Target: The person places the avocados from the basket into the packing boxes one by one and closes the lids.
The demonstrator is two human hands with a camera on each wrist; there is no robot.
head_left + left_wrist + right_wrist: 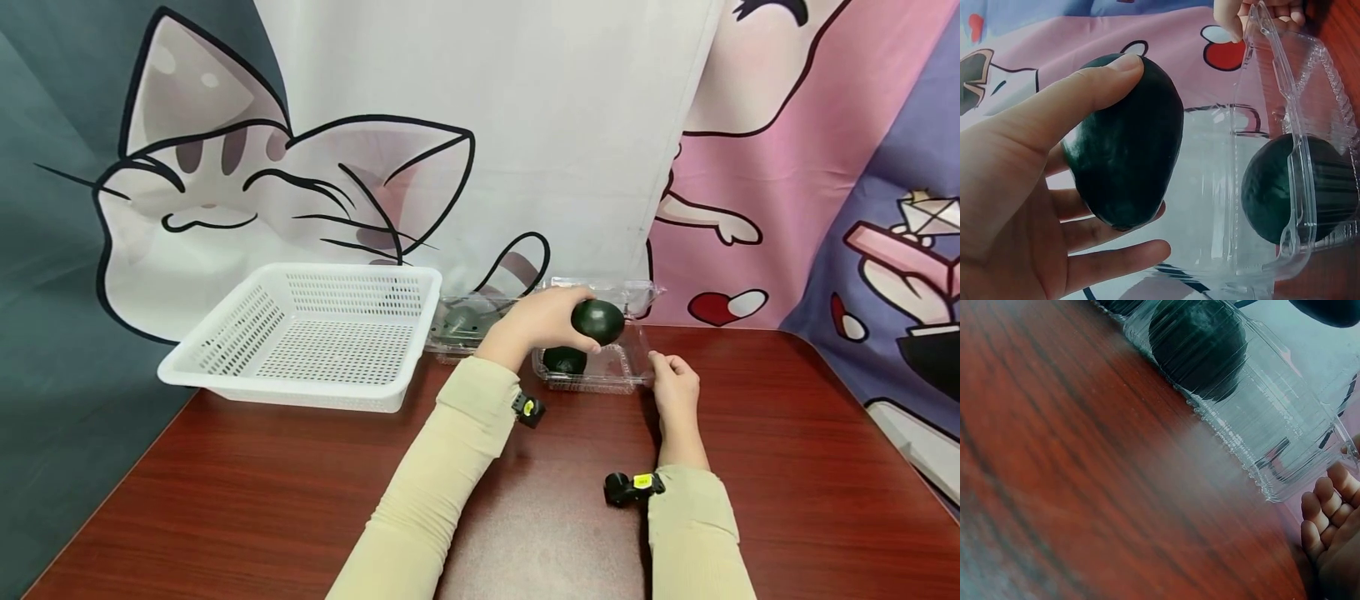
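Observation:
My left hand grips a dark green avocado, thumb on one side and fingers under the other, above a clear plastic clamshell box. Inside that box, toward its left end, lies a second avocado, seen through the wall in the right wrist view too. The box's lid stands raised at the back. At the right front corner my right hand pinches the box's rim between thumb and fingers, the other fingers curled.
A white perforated plastic basket stands on the left of the red-brown table. Between it and the box sits another clear clamshell holding green fruit. Behind the table hangs a printed cartoon cloth.

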